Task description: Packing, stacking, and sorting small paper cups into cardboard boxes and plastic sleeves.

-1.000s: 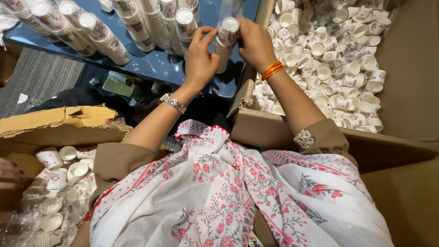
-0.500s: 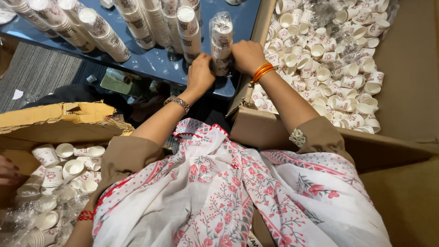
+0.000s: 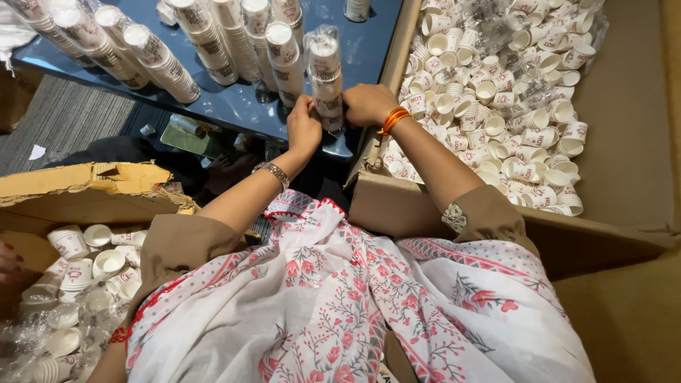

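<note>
A dark blue glossy surface fills the upper middle of the frame, with grey ribbed carpet below it at the left. Several plastic-wrapped stacks of paper cups lie in rows on the surface. A large cardboard box at the right holds a heap of loose paper cups; a second cardboard box at the lower left holds more loose cups and crumpled clear plastic.

At the near edge of the surface, in the upper middle of the frame, stands one wrapped stack of cups, upright. The left hand is curled narrowly with its fingertips pinching the wrap at the stack's lower end. The right hand, an orange bangle at its wrist, is closed round the same lower end from the other side.

The base of the stack is hidden behind the two hands. The stacks at the top are cut off by the frame edge. At the far left edge, part of another person's hand shows, mostly out of frame.
</note>
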